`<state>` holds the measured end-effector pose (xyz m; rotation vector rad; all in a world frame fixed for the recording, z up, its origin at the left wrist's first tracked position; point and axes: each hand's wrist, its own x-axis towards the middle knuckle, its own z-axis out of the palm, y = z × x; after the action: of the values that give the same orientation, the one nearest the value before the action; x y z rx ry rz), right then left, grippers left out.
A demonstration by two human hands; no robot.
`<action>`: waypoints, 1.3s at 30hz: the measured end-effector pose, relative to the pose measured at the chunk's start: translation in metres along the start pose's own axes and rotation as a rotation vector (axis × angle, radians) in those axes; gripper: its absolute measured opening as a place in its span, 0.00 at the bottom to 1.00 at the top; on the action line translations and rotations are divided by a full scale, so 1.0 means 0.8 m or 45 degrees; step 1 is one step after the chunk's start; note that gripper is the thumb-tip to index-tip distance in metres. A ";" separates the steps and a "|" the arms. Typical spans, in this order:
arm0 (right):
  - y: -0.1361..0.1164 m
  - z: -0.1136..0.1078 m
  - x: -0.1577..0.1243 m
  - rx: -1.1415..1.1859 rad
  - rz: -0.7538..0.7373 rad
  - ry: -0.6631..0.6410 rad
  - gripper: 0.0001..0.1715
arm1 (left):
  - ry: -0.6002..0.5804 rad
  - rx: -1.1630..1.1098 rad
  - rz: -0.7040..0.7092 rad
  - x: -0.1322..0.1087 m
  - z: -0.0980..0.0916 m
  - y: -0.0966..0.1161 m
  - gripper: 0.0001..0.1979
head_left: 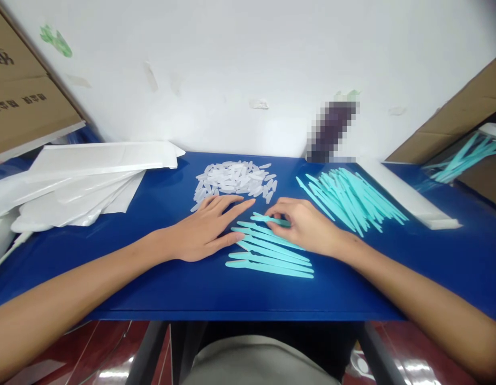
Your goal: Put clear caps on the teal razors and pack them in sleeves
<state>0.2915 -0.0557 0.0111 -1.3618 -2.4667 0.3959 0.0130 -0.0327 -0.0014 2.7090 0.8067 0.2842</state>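
The right hand (pixel 304 224) pinched a turquoise eyebrow razor (pixel 261 218); the left hand (pixel 200 230) lay loosely spread; blurred Chinese characters (pixel 34 99) marked the carton (pixel 25 80).

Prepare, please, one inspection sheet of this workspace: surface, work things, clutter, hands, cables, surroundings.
Surface: blue table, holding several groups of things.
Work things: row of turquoise sticks in front; heap of turquoise sticks to the right; heap of small white pieces near the wall.
Clutter: white packets stacked at left; long white strip at right.
Hands: right hand pinches one turquoise stick; left hand open, thumb at the row's tips, contact unclear.
Cables: white cord-like thing, far left; use unclear.
Surroundings: white wall, cardboard box, red floor.
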 end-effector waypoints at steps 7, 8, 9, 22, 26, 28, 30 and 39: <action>-0.003 -0.005 -0.004 -0.214 0.120 0.284 0.20 | -0.039 0.072 0.015 0.001 -0.002 0.001 0.29; 0.003 -0.013 -0.006 -0.366 0.208 0.280 0.20 | -0.071 0.080 0.026 0.002 -0.003 0.003 0.29; 0.011 -0.022 -0.007 -0.518 0.310 0.239 0.21 | -0.106 0.084 0.045 0.003 -0.004 0.005 0.29; 0.054 -0.031 -0.009 -0.835 0.453 -0.010 0.23 | -0.156 0.104 0.143 0.003 -0.007 0.002 0.34; 0.050 -0.030 -0.008 -0.799 0.506 -0.021 0.21 | -0.138 0.097 0.132 0.002 -0.006 0.002 0.34; 0.049 -0.030 -0.009 -0.789 0.540 -0.039 0.21 | -0.132 0.094 0.126 0.002 -0.007 0.003 0.34; 0.046 -0.029 -0.011 -0.775 0.568 -0.050 0.23 | -0.131 0.089 0.117 0.002 -0.007 0.003 0.34; 0.030 -0.012 -0.016 -0.619 0.314 0.010 0.19 | -0.106 0.065 0.118 0.001 -0.005 0.002 0.33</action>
<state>0.3200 -0.0535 0.0095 -1.8554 -2.4916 -0.1772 0.0132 -0.0324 0.0031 2.7899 0.6746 0.1717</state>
